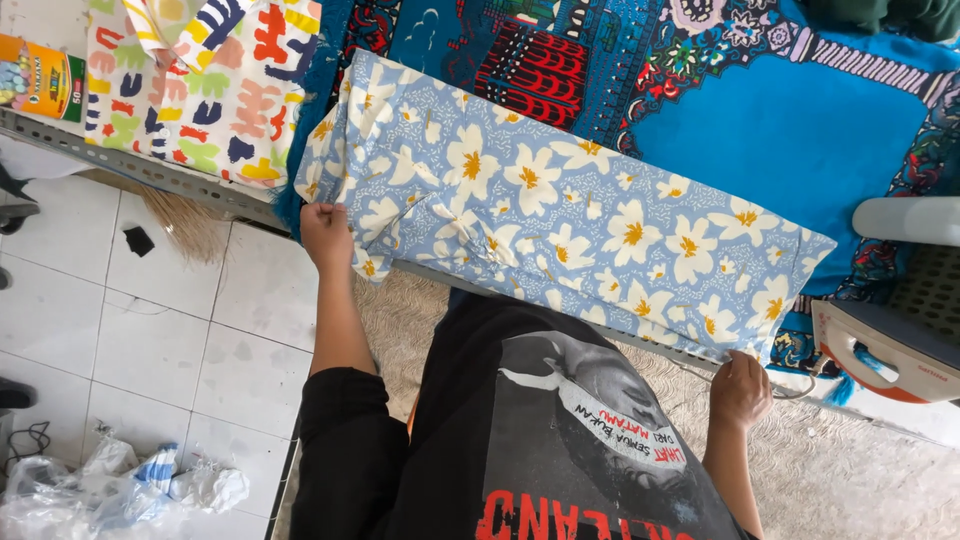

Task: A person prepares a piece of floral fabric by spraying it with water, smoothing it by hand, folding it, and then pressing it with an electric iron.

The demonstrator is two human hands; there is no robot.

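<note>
Closest to you is your own black shirt (pixel 560 440) with a grey and red print, and under your feet a pale woven mat (pixel 860 480). To the left of it lies the white tile floor (pixel 170 330), with crumpled plastic bags (pixel 120 485) in the lower corner.

Your left hand (pixel 326 235) is closed on the near corner of the folded blue cloth with white flowers (pixel 560 225); the fingers are curled around the edge. Your right hand (pixel 740 388) is closed in a fist and pinches the other near corner of the same cloth, at the table edge. The cloth lies long and flat between both hands, across the front of the table, on a bright blue patterned cover (pixel 800 130).

At the right, just beside the cloth, stands an electric iron (pixel 885 350), white and orange. Farther on the left there is a white fabric with colourful shapes (pixel 200 90), and a small yellow box (pixel 40 75) in the far corner.
</note>
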